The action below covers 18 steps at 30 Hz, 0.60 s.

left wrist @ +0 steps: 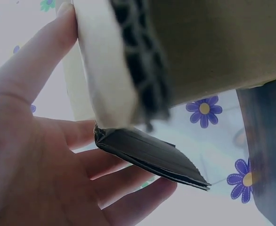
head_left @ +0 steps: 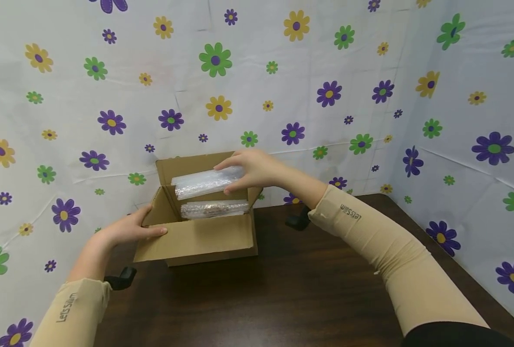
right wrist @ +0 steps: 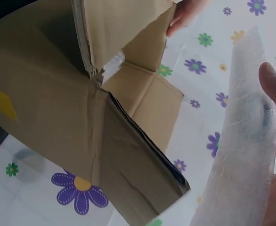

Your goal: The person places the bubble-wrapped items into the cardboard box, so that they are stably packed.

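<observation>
An open cardboard box (head_left: 211,238) stands against the back wall with its flaps spread. My left hand (head_left: 124,229) grips its left front corner, thumb on the front flap; in the left wrist view the fingers lie along the side flap (left wrist: 147,153). Above the box opening, my right hand (head_left: 259,168) holds a bubble-wrapped package (head_left: 202,184) by its right end. The same package (right wrist: 244,136) looks long and whitish in the right wrist view; its contents cannot be made out. Inside the box lies a second bubble-wrapped package (head_left: 213,209).
The box rests on a dark wooden table (head_left: 283,284). Behind it and to the right hangs a white sheet (head_left: 257,82) with printed flowers. Yellow tape (right wrist: 1,103) shows on the box in the right wrist view.
</observation>
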Motion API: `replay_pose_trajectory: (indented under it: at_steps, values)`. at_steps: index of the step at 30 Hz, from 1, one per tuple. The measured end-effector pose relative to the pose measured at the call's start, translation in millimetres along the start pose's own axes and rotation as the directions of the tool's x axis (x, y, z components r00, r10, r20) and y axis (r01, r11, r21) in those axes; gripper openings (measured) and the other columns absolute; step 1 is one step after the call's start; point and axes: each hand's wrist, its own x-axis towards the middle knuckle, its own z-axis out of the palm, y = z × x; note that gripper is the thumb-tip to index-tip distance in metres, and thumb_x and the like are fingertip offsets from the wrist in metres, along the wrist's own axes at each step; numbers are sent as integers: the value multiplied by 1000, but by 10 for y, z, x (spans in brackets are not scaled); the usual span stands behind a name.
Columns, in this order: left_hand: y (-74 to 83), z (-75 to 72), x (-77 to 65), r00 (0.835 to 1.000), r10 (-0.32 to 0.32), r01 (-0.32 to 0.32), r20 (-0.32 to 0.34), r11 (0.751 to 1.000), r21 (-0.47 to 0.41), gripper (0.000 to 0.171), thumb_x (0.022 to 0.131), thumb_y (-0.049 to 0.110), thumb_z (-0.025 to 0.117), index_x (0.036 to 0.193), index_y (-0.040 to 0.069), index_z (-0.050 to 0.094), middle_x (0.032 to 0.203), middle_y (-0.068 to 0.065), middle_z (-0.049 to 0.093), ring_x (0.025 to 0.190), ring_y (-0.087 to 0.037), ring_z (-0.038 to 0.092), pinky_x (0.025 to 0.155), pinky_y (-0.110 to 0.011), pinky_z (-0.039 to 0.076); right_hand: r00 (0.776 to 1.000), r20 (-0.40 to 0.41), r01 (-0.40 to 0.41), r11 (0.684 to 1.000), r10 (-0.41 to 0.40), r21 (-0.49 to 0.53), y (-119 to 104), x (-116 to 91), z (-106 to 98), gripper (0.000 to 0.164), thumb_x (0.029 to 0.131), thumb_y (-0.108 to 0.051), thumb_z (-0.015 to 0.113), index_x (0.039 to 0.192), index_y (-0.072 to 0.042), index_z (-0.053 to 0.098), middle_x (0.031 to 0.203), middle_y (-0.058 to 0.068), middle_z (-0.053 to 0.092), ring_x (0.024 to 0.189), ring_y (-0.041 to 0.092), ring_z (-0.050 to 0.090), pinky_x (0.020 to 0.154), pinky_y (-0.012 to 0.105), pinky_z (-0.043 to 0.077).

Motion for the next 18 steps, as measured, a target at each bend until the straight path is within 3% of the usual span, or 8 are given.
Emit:
replay_pose_trajectory:
  at_steps: [9, 18]
  values:
    - [-24, 29, -2, 999, 16, -16, -38, 1000, 2, 101, 90, 51, 62, 150, -11, 8, 147, -43, 16, 131, -61, 20, 103, -69, 25, 999, 53, -5, 999, 3, 48, -28, 168, 123, 60, 83, -50, 73, 135, -25, 60, 133, -4, 58, 124, 16, 48, 102, 40, 41]
    - [-9, 2, -30, 999, 28, -27, -45, 999, 29, 102, 90, 50, 63, 149, -14, 9, 146, -43, 17, 131, -61, 21, 103, -69, 24, 995, 93, -27, 1000, 27, 0, -78, 366, 251, 63, 82, -56, 71, 137, -27, 57, 137, -6, 55, 125, 16, 48, 101, 38, 42]
